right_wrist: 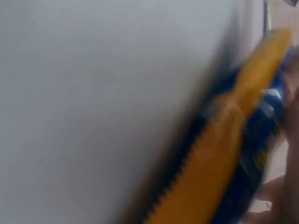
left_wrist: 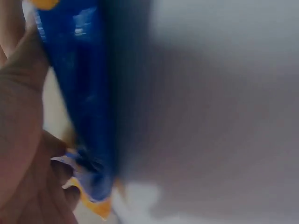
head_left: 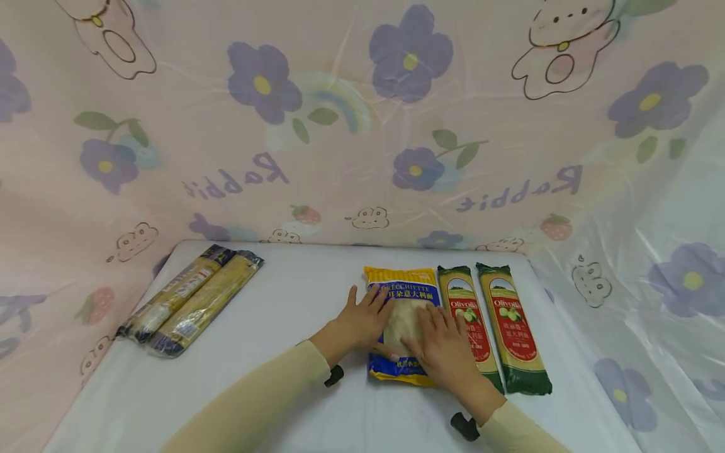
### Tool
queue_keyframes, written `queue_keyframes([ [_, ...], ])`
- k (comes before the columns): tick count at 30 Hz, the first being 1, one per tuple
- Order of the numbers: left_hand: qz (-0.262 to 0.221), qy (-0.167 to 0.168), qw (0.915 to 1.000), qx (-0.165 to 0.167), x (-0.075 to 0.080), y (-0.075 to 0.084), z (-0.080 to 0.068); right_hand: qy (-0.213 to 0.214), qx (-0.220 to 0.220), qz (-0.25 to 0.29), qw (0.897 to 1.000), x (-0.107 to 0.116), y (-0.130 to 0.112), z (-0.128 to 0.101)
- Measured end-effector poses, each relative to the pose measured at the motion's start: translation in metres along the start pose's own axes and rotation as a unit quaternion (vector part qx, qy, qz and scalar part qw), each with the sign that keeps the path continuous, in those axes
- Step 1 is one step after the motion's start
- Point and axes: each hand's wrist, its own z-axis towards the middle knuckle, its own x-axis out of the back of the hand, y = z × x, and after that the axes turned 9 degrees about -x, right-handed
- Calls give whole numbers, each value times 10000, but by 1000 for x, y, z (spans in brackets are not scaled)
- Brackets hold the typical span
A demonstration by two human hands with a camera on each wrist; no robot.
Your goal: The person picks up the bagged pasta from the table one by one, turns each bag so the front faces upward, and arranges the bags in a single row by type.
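Behind the white worktop (head_left: pixel 300 296) we see a flower-printed sheet (head_left: pixel 340 170). The blue-and-yellow pasta bag (head_left: pixel 404 318) lies right of the worktop's middle, just left of two Olivoila packs (head_left: pixel 513 321); the left grip (head_left: pixel 361 324) and right grip (head_left: pixel 447 346) rest on it, spread and uncurled.

blue-yellow bag (head_left: pixel 403 321): "RECCHIETTE", "意大利面" | two red-labelled packs (head_left: pixel 467 302) (head_left: pixel 512 330): "Olivoilà" | backdrop cloth (head_left: pixel 340 179): "Rabbit", reversed

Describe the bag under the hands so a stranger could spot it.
On the white table, look right of centre, just left of two slim Olivoila packs. The bag is wider, and blue and yellow where those packs have green ends.
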Motion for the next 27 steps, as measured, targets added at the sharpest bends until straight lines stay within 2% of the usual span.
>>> queue_keyframes([
  [3, 7, -106, 9999, -52, -14, 5, -9, -441, 132, -189, 9988, -10, -13, -3],
  [5, 161, 28, 9999, -50, -23, 5, -11, -535, 83, -369, 9978, -16, -17, -5],
  [9, 353, 295, 9989, -102, -36, 4, -12, -410, 25, -579, 9975, -24, -18, -7],
  [14, 138, 442, 9989, -3, -40, 3, -17, -297, 31, -675, 9973, -26, -16, -7],
  [17, -64, 549, 9984, 106, -39, -7, -27, -366, 1, -672, 9971, -26, -16, -7],
  [19, -137, 652, 9974, 264, -38, -23, -42, -412, -1, -640, 9971, -25, -16, -8],
  [21, -198, 775, 9959, 422, -35, -46, -62, -388, 27, -577, 9976, -24, -18, -8],
  [27, 57, 1344, 9873, 843, -28, -137, -137, -236, 186, -364, 9989, -22, -29, -13],
])
